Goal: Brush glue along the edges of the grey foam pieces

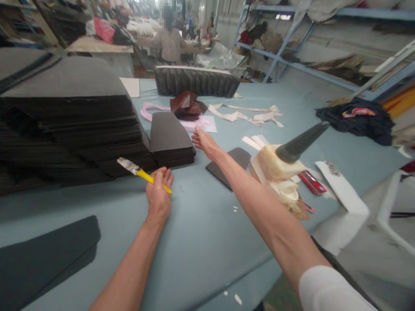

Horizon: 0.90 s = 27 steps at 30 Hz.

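Note:
My left hand (158, 194) is closed around the yellow handle of a small brush (139, 172) whose pale bristles point up and left, just in front of a tall pile of black foam sheets (65, 129). My right hand (204, 142) is stretched far forward with its fingers out flat, touching the right edge of a smaller stack of dark grey cut pieces (170, 138). A single dark grey piece (231, 164) lies on the table just right of my right forearm.
A glue pot with a dark cone-shaped top (285, 168) stands at the right. Dark brown leather scraps (186, 106), white straps (246, 114), a ribbed black panel (197, 82) and a dark garment (356, 119) lie further back. Another dark sheet (42, 255) sits front left. A person stands beyond the light blue table (201, 242).

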Motion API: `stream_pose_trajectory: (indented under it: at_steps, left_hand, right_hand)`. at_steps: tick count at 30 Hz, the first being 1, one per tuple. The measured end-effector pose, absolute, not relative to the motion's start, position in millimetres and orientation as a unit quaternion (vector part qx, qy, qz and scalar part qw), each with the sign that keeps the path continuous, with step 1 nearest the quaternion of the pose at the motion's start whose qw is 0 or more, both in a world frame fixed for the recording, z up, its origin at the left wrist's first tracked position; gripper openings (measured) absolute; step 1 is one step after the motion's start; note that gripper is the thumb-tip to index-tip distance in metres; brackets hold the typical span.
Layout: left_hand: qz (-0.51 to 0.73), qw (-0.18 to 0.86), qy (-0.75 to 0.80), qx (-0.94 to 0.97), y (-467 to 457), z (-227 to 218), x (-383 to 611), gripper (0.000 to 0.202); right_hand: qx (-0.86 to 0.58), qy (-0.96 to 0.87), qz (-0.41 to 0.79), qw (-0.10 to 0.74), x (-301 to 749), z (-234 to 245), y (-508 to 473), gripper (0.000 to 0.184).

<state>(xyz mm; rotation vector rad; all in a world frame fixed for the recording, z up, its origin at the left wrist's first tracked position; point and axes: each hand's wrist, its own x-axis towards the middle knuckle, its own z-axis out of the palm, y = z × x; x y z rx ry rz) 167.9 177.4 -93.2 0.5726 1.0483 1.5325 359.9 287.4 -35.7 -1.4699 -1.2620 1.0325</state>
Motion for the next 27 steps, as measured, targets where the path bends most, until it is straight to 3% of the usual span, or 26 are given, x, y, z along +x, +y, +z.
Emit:
stream_pose_trajectory:
  at_steps: [4,9,13,21,27]
  left_hand:
    - [0.657,0.564,0.438,0.242,178.3,-92.9,170.7,0.018]
    - [0.657,0.562,0.429,0.262,177.7,-93.8,173.4,0.020]
    - [0.659,0.548,0.428,0.287,178.8,-95.0,175.9,0.024]
    - [0.631,0.548,0.431,0.340,156.1,-85.6,171.7,0.038]
    - [0.583,0.559,0.439,0.393,98.2,-75.2,149.4,0.060]
  right_hand:
    - [-0.685,-0.577,0.283,0.345,389.4,-8.1,230.8,0.052]
    - [-0.746,-0.639,0.117,0.149,402.4,-6.6,134.9,0.065]
    - [-0.750,-0.659,0.058,0.025,397.0,-20.5,99.2,0.056]
    - [-0.714,-0.690,0.020,-0.114,398.3,-5.3,111.8,0.037]
    - [-0.710,-0.682,0.009,-0.175,385.5,-4.6,121.8,0.040]
